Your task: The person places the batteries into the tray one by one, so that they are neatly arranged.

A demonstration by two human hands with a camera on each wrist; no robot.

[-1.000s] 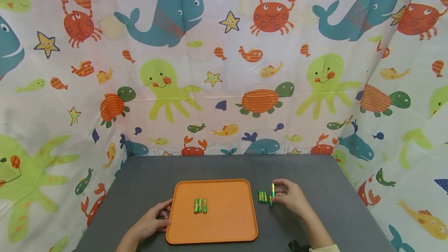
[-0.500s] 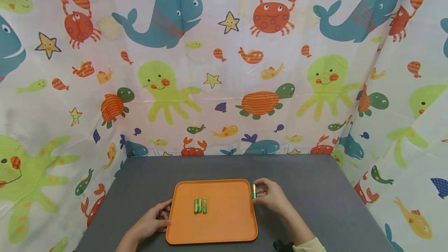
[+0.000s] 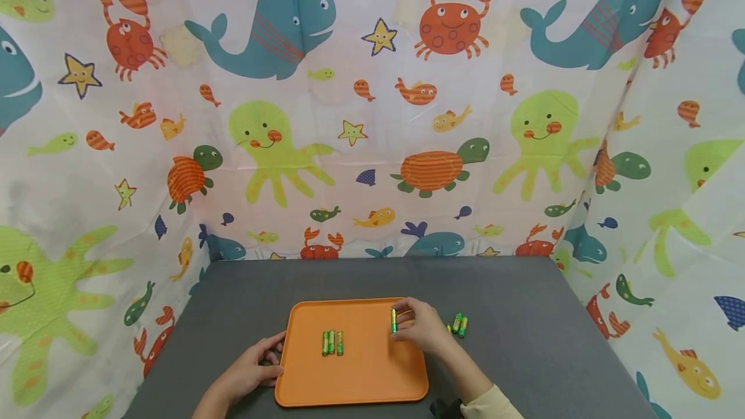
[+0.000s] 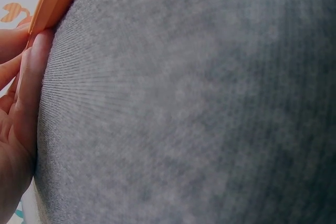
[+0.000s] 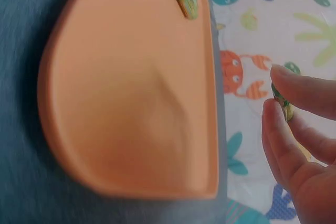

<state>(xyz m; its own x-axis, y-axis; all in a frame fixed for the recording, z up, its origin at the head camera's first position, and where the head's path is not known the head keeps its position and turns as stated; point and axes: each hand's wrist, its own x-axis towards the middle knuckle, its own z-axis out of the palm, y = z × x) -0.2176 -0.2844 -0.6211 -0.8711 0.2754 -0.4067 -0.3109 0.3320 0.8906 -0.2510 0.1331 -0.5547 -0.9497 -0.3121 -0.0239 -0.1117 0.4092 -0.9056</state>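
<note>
My right hand (image 3: 420,327) pinches a green battery (image 3: 394,321) between thumb and fingertips, above the right side of the orange tray (image 3: 352,386). The right wrist view shows the same battery (image 5: 283,103), partly covered by the fingers. Three green batteries (image 3: 332,343) lie side by side on the tray, left of its middle. At the tray's left edge, my left hand (image 3: 250,367) holds the rim with its thumb and fingers. Its thumb (image 4: 39,56) meets the tray's rim (image 4: 55,3) in the left wrist view.
Right of the tray, more green batteries (image 3: 460,324) lie on the grey tabletop (image 3: 524,341), partly behind the right hand. A curtain (image 3: 372,147) printed with sea animals closes off the back and both sides.
My right hand has carried one battery leftward from the loose batteries, across the tray's right rim to above the tray. The left hand and the three batteries on the tray have stayed put.
</note>
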